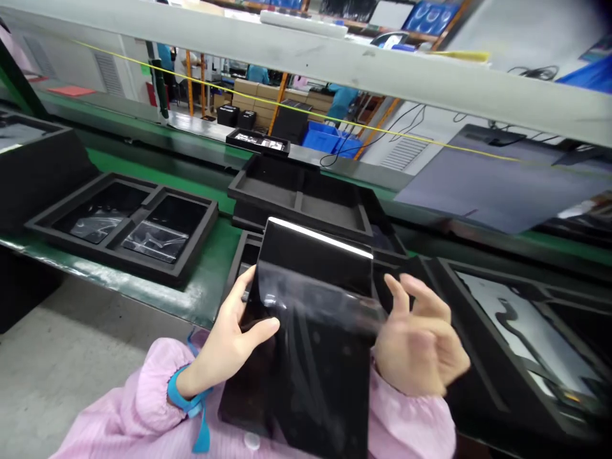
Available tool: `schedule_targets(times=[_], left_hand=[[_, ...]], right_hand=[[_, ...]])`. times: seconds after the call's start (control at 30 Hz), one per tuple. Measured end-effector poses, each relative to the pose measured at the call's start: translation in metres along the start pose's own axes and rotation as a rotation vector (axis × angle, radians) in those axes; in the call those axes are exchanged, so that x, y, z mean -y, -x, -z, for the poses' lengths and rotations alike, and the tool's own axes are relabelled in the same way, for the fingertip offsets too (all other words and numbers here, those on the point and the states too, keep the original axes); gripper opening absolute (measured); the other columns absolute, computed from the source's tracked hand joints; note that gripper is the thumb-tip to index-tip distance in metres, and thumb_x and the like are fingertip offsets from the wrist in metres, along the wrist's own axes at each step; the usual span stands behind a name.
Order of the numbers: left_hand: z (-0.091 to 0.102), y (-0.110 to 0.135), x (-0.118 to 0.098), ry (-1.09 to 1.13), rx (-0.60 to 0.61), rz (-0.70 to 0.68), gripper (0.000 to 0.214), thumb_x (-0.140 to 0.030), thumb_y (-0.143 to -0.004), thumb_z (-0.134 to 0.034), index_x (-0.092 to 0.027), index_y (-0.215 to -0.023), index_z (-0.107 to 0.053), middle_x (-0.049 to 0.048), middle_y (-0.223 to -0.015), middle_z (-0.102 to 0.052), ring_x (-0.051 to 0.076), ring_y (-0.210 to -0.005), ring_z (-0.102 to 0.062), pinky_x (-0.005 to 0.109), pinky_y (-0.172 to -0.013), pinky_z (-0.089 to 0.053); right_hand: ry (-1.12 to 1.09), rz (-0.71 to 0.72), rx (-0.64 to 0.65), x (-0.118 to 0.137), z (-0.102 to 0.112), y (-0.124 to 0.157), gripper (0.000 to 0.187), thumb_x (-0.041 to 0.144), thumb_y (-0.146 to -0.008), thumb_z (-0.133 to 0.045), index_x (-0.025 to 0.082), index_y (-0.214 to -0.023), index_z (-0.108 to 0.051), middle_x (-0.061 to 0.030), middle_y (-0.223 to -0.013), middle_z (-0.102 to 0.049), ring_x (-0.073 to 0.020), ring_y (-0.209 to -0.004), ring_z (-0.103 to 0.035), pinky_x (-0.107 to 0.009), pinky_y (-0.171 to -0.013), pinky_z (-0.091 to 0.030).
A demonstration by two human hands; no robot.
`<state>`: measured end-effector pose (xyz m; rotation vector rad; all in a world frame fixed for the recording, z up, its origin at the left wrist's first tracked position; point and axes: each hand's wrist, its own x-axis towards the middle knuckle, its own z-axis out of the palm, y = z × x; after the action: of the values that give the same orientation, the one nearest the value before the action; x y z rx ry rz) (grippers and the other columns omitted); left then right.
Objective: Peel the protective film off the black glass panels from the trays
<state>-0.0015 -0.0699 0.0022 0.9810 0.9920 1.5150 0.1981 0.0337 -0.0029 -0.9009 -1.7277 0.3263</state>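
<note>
1. head view: the left hand [233, 338] grips a dark glossy panel [318, 376] by its left side, the thumb lying flat over the front and the fingers tucked behind.
2. the panel is tilted in front of the person's body, above the near edge of the green worktop [208, 274], with a bright white line along its far edge.
3. a clear film [306, 280] lies across the front of the panel, its right end near the right hand [421, 344].
4. the right hand is raised just beside the panel's right edge, fingers bent; it is blurred, so i cannot tell whether the fingertips pinch the film.
5. a blue wrist strap [180, 394] circles the left wrist, next to a pink sleeve [160, 370].
6. to the left, a black tray [143, 271] holds two dark, film-covered pieces, one per compartment.
7. beyond the panel sits a stacked tray [296, 211] with a divider; to the right, a silvery plate [502, 315] carries a dark ribbon.
</note>
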Motion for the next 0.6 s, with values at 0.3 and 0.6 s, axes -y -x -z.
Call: schedule_targets(times=[0.3, 0.6], left_hand=[[-0.001, -0.012, -0.002, 0.035, 0.059, 0.029, 0.09, -0.02, -0.07, -0.077, -0.019, -0.148, -0.031, 0.0081, -0.152, -0.039, 0.029, -0.145, -0.021, 0.034, -0.106, -0.046], [-0.003, -0.02, -0.004, 0.07, 0.053, 0.119, 0.093, -0.018, -0.069, -0.078, -0.021, -0.149, -0.029, 0.0092, -0.137, -0.057, 0.031, -0.136, -0.041, 0.036, -0.098, -0.052]], right_hand=[[-0.538, -0.112, -0.177, -0.026, 0.012, 0.007, 0.038, 0.042, -0.082, -0.05, 0.023, -0.055, -0.033, 0.0009, -0.064, -0.055, -0.0196, -0.06, -0.056, -0.053, -0.09, -0.049], [-0.6, -0.087, -0.149, -0.029, 0.013, 0.002, 0.045, 0.04, -0.083, -0.051, 0.021, -0.053, -0.023, 0.0013, -0.056, -0.045, -0.0173, -0.054, -0.046, -0.046, -0.087, -0.05]])
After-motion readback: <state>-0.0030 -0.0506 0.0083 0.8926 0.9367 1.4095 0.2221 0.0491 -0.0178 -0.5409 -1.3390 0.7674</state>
